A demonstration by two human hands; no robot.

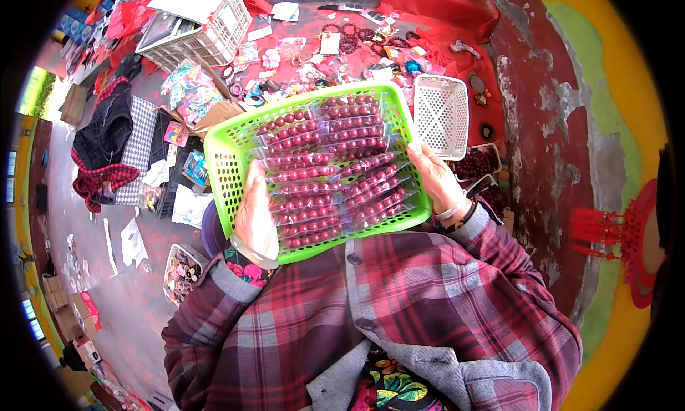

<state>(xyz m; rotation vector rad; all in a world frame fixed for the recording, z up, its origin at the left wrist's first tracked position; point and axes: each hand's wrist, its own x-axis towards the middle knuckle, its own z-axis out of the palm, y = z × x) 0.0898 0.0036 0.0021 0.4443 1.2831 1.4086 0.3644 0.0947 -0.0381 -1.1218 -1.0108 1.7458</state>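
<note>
A bright green plastic basket [222, 170] is in front of my body, its near edge close to my jacket. Two columns of clear packs of dark red bead strings [303, 175] fill most of it. My left hand [255, 215] reaches over the near left corner, fingers stretched out along the left ends of the packs; it holds no pack. My right hand [437, 179] is closed on the basket's right rim, its thumb over the edge and its other fingers partly hidden.
A white basket [460, 115] stands just beyond my right hand. Loose bracelets and trinkets [349, 36] cover the red surface ahead. A pale crate [207, 43] and a box of colourful packets [191, 90] stand at the far left. The peeling wall [535, 125] rises on the right.
</note>
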